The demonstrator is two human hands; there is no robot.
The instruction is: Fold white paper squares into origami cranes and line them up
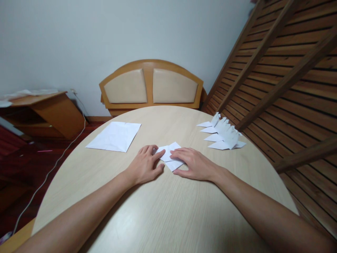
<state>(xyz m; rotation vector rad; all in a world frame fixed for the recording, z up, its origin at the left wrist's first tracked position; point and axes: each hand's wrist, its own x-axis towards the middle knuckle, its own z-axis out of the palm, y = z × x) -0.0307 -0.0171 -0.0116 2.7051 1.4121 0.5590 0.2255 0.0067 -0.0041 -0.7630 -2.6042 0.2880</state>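
A small folded white paper lies flat on the round light-wood table, between my two hands. My left hand rests at its left side, index fingertip on the paper and thumb apart on the table. From the right, my right hand lays its fingers over the paper's right part, with the thumb near the lower corner. Both hands have their fingers spread and press on the paper without gripping it.
White paper sheets lie at the table's left. Several folded white paper figures stand in a row at the right. Beyond the table is a wooden headboard; a slatted wooden panel rises at the right, a wooden desk at the left.
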